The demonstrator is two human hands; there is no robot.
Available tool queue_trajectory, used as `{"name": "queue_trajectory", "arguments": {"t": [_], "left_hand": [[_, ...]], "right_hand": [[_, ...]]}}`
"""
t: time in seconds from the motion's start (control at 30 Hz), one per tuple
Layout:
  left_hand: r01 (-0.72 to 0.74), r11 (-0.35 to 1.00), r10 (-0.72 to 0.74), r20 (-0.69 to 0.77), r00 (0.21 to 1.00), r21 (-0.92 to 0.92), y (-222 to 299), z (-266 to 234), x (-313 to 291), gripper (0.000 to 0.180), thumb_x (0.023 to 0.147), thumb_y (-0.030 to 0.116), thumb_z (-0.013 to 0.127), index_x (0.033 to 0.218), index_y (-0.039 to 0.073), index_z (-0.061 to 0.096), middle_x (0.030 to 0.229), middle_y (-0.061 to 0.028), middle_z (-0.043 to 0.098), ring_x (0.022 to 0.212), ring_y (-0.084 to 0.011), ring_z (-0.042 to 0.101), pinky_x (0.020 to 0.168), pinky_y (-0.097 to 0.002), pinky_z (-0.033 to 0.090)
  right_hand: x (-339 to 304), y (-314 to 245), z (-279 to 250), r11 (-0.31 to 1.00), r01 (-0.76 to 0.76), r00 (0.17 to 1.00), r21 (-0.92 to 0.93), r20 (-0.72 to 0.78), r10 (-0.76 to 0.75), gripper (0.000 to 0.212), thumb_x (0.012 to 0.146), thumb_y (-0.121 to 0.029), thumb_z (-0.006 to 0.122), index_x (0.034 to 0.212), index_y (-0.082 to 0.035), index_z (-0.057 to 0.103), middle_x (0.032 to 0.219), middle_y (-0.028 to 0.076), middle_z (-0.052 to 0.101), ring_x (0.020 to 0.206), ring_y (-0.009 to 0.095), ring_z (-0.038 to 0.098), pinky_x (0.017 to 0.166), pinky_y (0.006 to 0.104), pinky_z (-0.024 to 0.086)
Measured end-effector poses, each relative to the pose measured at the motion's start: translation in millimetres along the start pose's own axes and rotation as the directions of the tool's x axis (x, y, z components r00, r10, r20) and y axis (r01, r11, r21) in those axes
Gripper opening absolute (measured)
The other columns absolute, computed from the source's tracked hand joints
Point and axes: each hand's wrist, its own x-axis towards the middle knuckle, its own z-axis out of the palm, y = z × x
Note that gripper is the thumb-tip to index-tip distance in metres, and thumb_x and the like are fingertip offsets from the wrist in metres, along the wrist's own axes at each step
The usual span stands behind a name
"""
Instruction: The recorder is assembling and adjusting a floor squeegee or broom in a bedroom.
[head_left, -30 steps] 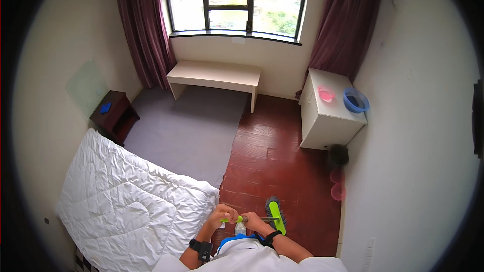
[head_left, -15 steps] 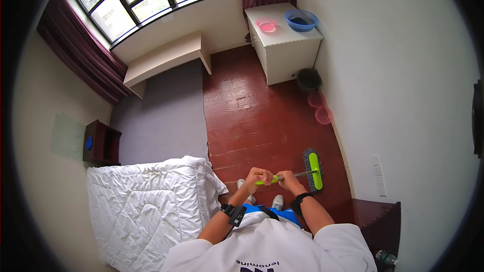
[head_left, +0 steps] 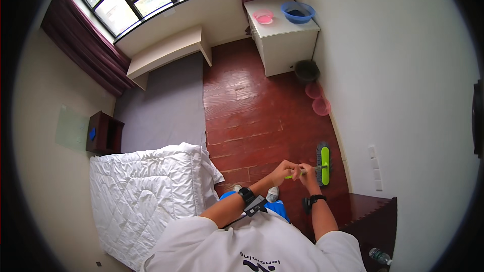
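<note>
A flat mop [head_left: 324, 165] with a lime-green head and grey fringe rests on the red-brown wooden floor [head_left: 247, 116], close to the right wall. Its handle runs leftward from the head to my hands. My left hand [head_left: 285, 171] is closed round the lime-green end of the handle. Just right of it, my right hand [head_left: 306, 174] grips the handle nearer the head. The two hands are almost touching. Dark bands sit on both my wrists, and a small device is strapped at the left one.
A white quilt [head_left: 151, 196] covers the bed at left. Grey sheeting [head_left: 166, 106] lies beyond it, below a pale bench [head_left: 166, 50]. Along the right wall stand a white cabinet [head_left: 290, 53], a dark bin [head_left: 306, 70] and pink basins [head_left: 321, 106]. A dark wooden furniture top [head_left: 370, 209] is near right.
Both hands and the mop have shifted right, bringing the mop head nearer the right wall. My left hand has come closer to my right hand. The view has tilted slightly.
</note>
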Motion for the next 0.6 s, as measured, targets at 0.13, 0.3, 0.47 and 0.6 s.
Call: {"name": "queue_trajectory", "arguments": {"t": [0.13, 0.3, 0.47, 0.6], "left_hand": [[-0.012, 0.995, 0.008, 0.045, 0.999, 0.103, 6, 18, -23, 0.021, 0.074, 0.020, 0.049, 0.063, 0.002, 0.050, 0.064, -0.0035, 0.051, 0.065, -0.0134, 0.047, 0.063, -0.0284, 0.038], [-0.047, 0.983, 0.029, 0.099, 0.995, 0.179, 14, 20, -65, 0.019, 0.078, 0.018, 0.048, 0.066, 0.004, 0.050, 0.063, 0.0005, 0.045, 0.060, -0.0087, 0.039, 0.055, -0.0267, 0.030], [-0.065, 0.991, 0.079, -0.115, 0.990, 0.118, 53, -8, -129, 0.020, 0.081, 0.016, 0.048, 0.066, 0.004, 0.048, 0.064, 0.0010, 0.045, 0.062, -0.0082, 0.039, 0.056, -0.0268, 0.031], [-0.099, 0.982, 0.132, -0.206, 0.970, 0.163, 80, -44, -192, 0.026, 0.085, 0.020, 0.051, 0.066, 0.003, 0.048, 0.065, 0.0004, 0.047, 0.064, -0.0083, 0.042, 0.058, -0.0268, 0.033]], "right_hand": [[-21, -3, 5, 1.000, 0.011, 1.000, 0.010, -0.005, -0.011, 0.010, 0.073, -0.004, 0.066, 0.083, -0.004, 0.067, 0.084, 0.015, 0.068, 0.081, 0.034, 0.064, 0.071, 0.0411, 0.050], [-42, -6, 25, 0.995, 0.096, 0.992, -0.027, 0.081, -0.094, 0.015, 0.071, -0.007, 0.071, 0.085, -0.004, 0.068, 0.084, 0.014, 0.069, 0.081, 0.033, 0.065, 0.073, 0.0395, 0.051], [-29, -84, 71, 0.998, -0.046, 0.940, -0.047, 0.336, 0.059, 0.013, 0.074, -0.009, 0.071, 0.087, -0.005, 0.069, 0.085, 0.015, 0.070, 0.080, 0.028, 0.069, 0.069, 0.0357, 0.052], [-29, -129, 138, 0.990, 0.017, 0.911, -0.137, 0.410, 0.041, 0.008, 0.077, -0.008, 0.068, 0.085, -0.007, 0.070, 0.081, 0.014, 0.070, 0.075, 0.024, 0.069, 0.066, 0.0340, 0.052]]}}
